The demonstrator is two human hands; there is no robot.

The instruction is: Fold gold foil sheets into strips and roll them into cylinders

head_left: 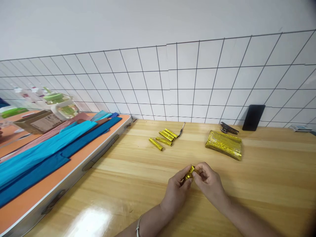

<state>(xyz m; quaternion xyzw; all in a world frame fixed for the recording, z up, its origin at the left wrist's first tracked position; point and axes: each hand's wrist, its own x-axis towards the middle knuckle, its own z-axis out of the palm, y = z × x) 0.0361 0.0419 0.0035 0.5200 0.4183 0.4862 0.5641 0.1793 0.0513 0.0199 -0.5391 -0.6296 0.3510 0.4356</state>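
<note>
Between both hands, just above the wooden table (118, 184), is a crumpled piece of shiny gold foil paper (190, 172). My left hand (175, 186) pinches its left side between thumb and fingers. On the other side my right hand (209, 182) grips the foil with thumb and fingertips, which partly hide it. Farther back on the table lie several narrow gold foil rolls (156, 144), grouped close together. A flat stack of gold foil sheets (224, 144) rests to the right, beyond my right hand.
A black phone (253, 117) leans on the tiled wall near a dark clip (229, 128). By the rolls lies a thin pen-like item (182, 129). At left, an orange-topped surface (49, 179) bears blue cloth or paper (61, 140), a cardboard box (39, 121) and a green-lidded jug (61, 103).
</note>
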